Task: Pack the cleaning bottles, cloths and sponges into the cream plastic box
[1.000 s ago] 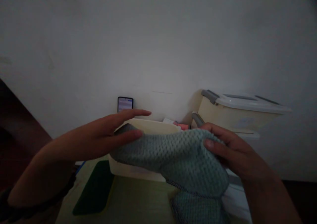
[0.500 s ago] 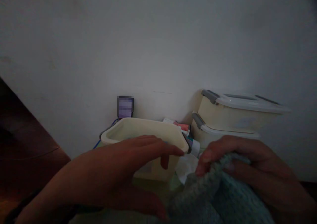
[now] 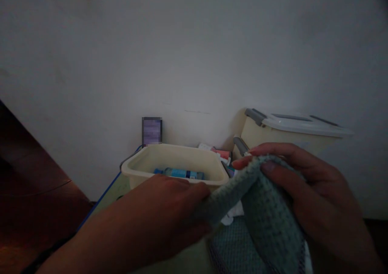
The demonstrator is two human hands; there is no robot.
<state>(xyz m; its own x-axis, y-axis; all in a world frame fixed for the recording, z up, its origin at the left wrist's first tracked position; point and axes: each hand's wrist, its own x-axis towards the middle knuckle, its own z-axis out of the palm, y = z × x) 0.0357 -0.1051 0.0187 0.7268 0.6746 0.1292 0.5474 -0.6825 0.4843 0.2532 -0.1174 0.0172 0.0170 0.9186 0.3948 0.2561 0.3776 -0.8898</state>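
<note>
A grey-green woven cloth (image 3: 273, 221) with dark flecks hangs between my hands, its upper edge stretched from one to the other. My right hand (image 3: 315, 193) pinches that edge between thumb and fingers. At the other end, my left hand (image 3: 169, 213) is closed on the cloth, its fingertips partly hidden and a little blurred. Just beyond my left hand stands a cream plastic bin (image 3: 136, 164), open at the top. Inside it lies a clear bottle (image 3: 182, 173) with a blue label and blue cap.
Two lidded cream boxes (image 3: 291, 138) with grey latches are stacked at the right against the wall (image 3: 194, 55). A phone-like screen (image 3: 152, 131) stands behind the bin. Small red and white packets (image 3: 221, 153) lie between bin and boxes. The green tabletop (image 3: 112, 193) has a blue edge.
My left hand has gone from open fingers to gripping the cloth's edge. My right hand has risen with the cloth, which now hangs more spread out. The bottle has come into sight.
</note>
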